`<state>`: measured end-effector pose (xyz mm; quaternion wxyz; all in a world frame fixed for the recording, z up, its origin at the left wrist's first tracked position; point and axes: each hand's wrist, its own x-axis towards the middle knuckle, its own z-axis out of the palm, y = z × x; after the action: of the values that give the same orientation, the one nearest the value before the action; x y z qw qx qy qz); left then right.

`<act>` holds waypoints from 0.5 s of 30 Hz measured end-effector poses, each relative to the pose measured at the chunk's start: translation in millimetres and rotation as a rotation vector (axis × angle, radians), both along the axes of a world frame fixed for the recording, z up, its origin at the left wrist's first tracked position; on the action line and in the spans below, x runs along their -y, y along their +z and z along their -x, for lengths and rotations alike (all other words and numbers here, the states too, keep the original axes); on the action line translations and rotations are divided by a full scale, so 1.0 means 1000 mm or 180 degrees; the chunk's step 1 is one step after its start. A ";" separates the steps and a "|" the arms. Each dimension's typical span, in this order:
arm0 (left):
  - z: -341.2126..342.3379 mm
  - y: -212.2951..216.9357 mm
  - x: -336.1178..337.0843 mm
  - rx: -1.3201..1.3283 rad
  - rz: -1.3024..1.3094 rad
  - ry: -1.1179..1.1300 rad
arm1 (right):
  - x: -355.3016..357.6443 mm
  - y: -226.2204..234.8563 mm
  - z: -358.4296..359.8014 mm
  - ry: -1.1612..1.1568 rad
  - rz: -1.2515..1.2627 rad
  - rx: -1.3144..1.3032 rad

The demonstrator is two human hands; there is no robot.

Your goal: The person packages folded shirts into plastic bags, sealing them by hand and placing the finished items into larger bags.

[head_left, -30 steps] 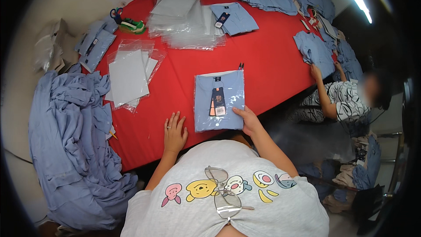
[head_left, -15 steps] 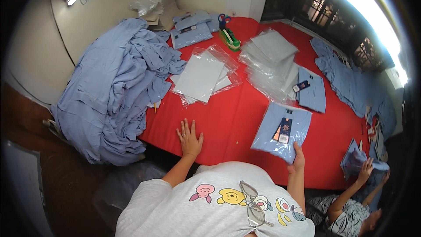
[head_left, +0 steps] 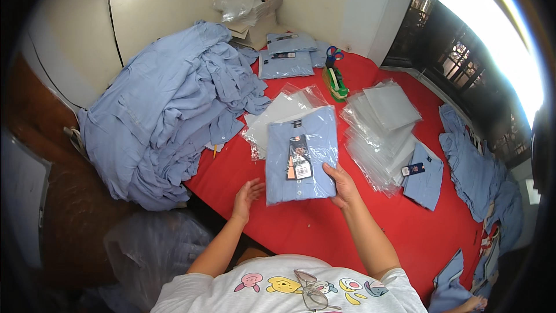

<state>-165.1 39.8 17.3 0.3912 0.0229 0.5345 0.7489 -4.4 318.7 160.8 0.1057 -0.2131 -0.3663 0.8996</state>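
A folded light-blue shirt in a clear plastic bag (head_left: 318, 145), with dark hang tags on its front, is held up over the table. My right hand (head_left: 343, 185) grips its lower right edge, thumb on the front. Beside the lower left edge, my left hand (head_left: 248, 197) is open with fingers apart, not touching the bag. Behind the bagged shirt lie white sheets in clear bags (head_left: 272, 117), partly covered by it. Another folded blue shirt (head_left: 427, 188) with a dark tag rests on the right, next to a stack of clear bags (head_left: 385, 113).
A large heap of blue shirts (head_left: 168, 110) covers the left of the red table (head_left: 341, 243). Bagged shirts (head_left: 286, 65), a green tape dispenser (head_left: 335, 84) and scissors (head_left: 332, 57) are at the back. More shirts (head_left: 463, 162) line the right. A co-worker's hand (head_left: 472, 303) shows lower right.
My right hand has brought the bagged shirt left and upward, over the bagged white sheets. My left hand has lifted off the table and turned toward the bag. The view has shifted.
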 end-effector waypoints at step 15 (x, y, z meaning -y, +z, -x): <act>0.222 -0.027 -0.059 0.1725 -0.0500 -0.1401 | -0.193 -0.056 0.272 -0.0732 -0.1710 0.0961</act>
<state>-387.3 98.9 -9.7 0.6677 -0.0320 0.3344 0.6644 -276.8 511.8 105.0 0.2035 -0.3485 -0.5756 0.7112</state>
